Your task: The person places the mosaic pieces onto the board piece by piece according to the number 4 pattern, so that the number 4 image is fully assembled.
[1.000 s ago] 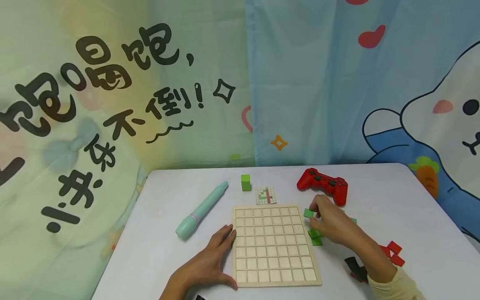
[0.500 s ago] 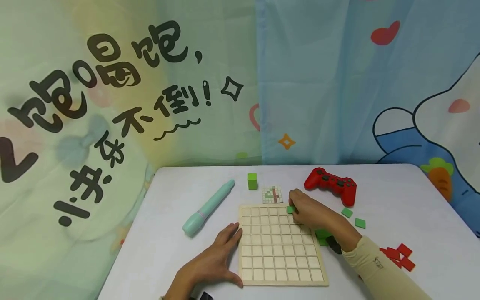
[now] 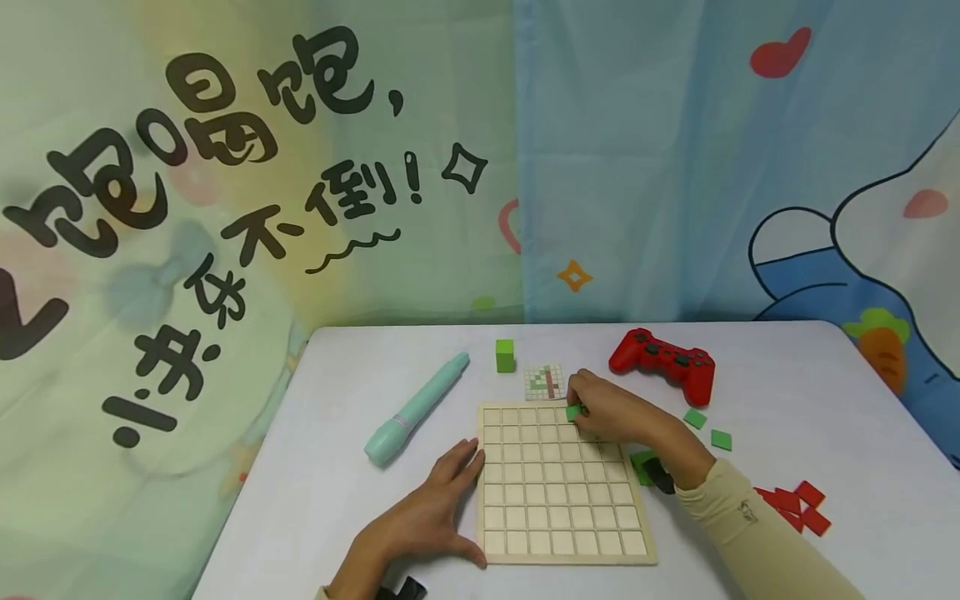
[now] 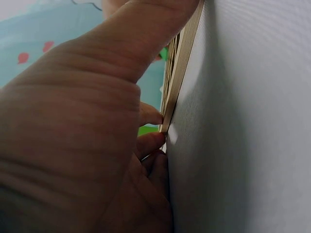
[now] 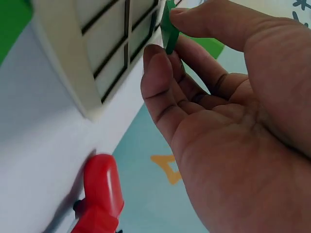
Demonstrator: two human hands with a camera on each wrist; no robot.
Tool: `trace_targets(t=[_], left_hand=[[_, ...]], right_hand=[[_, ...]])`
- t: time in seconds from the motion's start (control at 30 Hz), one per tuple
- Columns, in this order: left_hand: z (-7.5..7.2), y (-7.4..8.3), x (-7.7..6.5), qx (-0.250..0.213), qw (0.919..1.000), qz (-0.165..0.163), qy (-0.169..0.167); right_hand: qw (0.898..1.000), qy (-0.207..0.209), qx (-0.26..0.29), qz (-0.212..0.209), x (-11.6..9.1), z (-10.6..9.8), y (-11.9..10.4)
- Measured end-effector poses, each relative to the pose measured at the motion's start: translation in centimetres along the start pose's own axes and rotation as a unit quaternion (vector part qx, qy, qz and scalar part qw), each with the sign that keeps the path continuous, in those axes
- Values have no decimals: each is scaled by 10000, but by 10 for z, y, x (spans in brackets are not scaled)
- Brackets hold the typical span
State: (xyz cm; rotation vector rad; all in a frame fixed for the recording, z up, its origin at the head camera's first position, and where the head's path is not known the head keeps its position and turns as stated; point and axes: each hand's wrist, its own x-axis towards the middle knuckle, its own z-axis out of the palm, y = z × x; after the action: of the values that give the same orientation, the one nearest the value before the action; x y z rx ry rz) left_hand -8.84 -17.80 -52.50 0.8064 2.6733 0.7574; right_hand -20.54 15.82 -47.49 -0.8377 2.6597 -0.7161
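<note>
A pale wooden board with a grid of square recesses lies flat on the white table. Along its left edge rests my left hand, thumb near the lower corner and fingers touching the frame higher up. My right hand is over the board's top right part and pinches a small green square tile at the top row. In the right wrist view the tile is held on edge between thumb and fingertips, close to the grid. Whether it touches a recess cannot be made out.
Behind the board lie a small pattern card and a green cube. A red game controller is at the back right, a teal tapered cylinder at left. Green tiles and red tiles lie at right.
My right hand has carried the green tile from right of the board leftward onto its top row, lately shifting only slightly. The left hand keeps its place at the board's edge.
</note>
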Motion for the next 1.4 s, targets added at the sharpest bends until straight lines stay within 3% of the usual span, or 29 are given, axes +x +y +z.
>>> trace_targets(t=[0.17,0.4,0.5,0.6,0.77,0.87,1.07,1.4], left_hand=[[0,-1,1,65,10000,26,-26],[0,-2,0,-59,9997,-185,-151],[3,0,2,-72,9996,-188,-177],[5,2,3,-139,9995,-194,-209],[4,1,0,-145,9996,-162,-184],[2,1,-1,-174,9996,-140,-150],[0,-1,-2,-264,9995,-101,-139],[1,0,-2,-255,9994,-150,-153]], right_hand=[[10000,-92,-14,-33,10,6,-1],[10000,-8,93,28,13,12,-2],[9994,180,246,158,-1,10,1],[9957,636,424,529,-26,4,5],[9728,1782,413,1418,-73,-7,23],[9545,2173,429,1998,-90,-8,40],[9337,1968,477,2954,-101,0,60],[9167,1787,309,3561,-108,3,72]])
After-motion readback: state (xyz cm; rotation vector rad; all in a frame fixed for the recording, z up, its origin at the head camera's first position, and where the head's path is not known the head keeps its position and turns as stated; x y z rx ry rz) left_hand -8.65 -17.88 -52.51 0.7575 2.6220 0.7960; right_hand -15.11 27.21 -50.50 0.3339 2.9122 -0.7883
